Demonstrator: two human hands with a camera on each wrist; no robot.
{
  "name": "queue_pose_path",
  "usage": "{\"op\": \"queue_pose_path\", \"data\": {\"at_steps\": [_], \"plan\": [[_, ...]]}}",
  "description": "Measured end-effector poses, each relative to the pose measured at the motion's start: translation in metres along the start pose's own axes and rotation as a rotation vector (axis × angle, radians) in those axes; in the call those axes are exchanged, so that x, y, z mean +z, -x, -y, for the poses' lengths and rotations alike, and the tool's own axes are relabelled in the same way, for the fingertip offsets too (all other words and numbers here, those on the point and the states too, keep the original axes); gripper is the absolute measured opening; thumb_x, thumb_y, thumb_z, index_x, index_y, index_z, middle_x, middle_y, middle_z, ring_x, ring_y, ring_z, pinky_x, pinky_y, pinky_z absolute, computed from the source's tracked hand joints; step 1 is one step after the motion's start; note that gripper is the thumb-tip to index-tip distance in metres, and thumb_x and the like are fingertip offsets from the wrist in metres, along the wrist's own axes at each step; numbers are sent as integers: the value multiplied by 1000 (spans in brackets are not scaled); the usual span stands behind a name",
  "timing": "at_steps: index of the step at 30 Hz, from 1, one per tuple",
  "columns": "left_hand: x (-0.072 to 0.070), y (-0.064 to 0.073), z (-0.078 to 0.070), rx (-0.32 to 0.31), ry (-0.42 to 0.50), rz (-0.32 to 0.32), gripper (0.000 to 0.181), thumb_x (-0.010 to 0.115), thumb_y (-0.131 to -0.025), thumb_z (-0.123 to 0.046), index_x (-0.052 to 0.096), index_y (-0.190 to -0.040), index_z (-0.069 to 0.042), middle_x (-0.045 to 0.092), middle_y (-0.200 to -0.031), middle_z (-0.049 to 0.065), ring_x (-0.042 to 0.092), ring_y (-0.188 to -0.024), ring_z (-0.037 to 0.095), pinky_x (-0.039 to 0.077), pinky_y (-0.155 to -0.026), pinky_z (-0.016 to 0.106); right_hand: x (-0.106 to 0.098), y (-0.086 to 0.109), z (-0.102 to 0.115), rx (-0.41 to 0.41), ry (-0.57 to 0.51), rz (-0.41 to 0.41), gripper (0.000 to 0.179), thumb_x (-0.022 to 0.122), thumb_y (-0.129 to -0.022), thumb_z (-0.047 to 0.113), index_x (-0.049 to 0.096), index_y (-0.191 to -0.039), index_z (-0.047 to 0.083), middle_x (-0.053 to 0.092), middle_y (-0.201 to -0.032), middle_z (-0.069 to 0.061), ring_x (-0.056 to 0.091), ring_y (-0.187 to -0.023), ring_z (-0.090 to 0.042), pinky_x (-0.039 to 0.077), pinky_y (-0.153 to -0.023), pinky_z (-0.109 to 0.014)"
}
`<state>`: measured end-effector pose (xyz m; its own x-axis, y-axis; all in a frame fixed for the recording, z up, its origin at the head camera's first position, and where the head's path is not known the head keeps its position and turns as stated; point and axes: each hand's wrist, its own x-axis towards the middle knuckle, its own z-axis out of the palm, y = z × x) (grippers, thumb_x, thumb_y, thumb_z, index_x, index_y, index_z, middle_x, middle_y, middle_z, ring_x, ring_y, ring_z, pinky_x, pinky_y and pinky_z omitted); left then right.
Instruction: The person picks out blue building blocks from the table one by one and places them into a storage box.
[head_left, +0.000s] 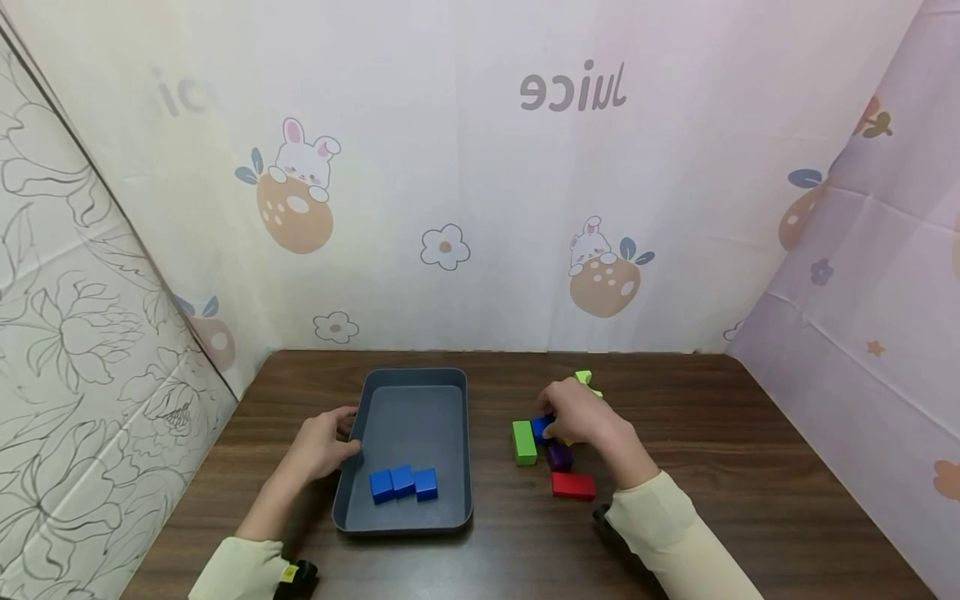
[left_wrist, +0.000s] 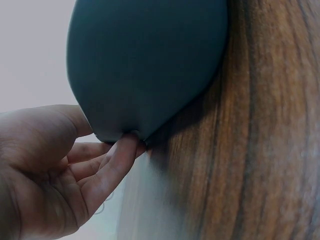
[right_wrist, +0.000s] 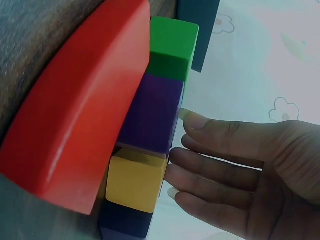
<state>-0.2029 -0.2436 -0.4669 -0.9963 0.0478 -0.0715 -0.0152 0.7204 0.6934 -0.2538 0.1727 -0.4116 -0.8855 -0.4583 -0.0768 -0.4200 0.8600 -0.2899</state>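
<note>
A grey tray (head_left: 412, 417) stands left of centre on the table, with three blue blocks (head_left: 402, 481) inside near its front end. My left hand (head_left: 318, 446) grips the tray's left edge; in the left wrist view its fingertips (left_wrist: 131, 137) meet the tray's wall (left_wrist: 145, 70). My right hand (head_left: 588, 412) pinches a blue block (head_left: 540, 429) beside a green block (head_left: 524, 442). In the right wrist view that blue block is hidden behind a purple block (right_wrist: 152, 112) and a yellow block (right_wrist: 137, 180). A red block (head_left: 573, 485) lies just in front.
Light green pieces (head_left: 583, 377) lie behind my right hand. The brown wooden table (head_left: 720, 467) extends to the right of the blocks. Printed curtains (head_left: 480, 167) rise at the back and both sides.
</note>
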Motion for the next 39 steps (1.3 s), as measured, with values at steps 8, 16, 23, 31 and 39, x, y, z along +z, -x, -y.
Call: {"op": "queue_pose_path", "data": {"at_steps": [8,16,23,31,39], "plan": [[1,1,0,7,-1,-2,60,74,-90,-1,55,-146,8,71,-109,23,71,-73,20,63,-59,35,2,0,1,-20,22,-4,29,92,-80,8,80,-106,0,76,-101,-11,69,-90,-20,63,-82,-43],[1,2,0,2,-1,-1,60,74,-90,-1,55,-146,8,71,-109,23,70,-72,19,63,-59,35,7,-1,4,-10,6,12,27,91,-79,4,79,-104,1,75,-98,-10,68,-87,-21,62,-77,-42],[1,1,1,9,4,2,60,73,-89,0,54,-146,9,71,-108,22,70,-72,19,63,-58,35,12,-2,9,-15,0,4,28,93,-79,9,80,-102,1,75,-96,-11,67,-81,-18,62,-76,-42],[1,0,-1,-9,-7,-3,60,73,-90,-1,55,-147,7,71,-110,23,70,-71,19,63,-58,35,16,-1,17,-25,-10,5,27,94,-79,15,80,-99,4,75,-96,-8,65,-80,-15,62,-76,-40],[1,1,-1,-2,-7,-1,60,73,-89,-1,55,-146,8,71,-108,22,70,-70,19,63,-58,35,19,1,28,-51,-20,11,30,94,-80,17,81,-102,3,77,-99,-7,67,-81,-14,62,-78,-40]]}}
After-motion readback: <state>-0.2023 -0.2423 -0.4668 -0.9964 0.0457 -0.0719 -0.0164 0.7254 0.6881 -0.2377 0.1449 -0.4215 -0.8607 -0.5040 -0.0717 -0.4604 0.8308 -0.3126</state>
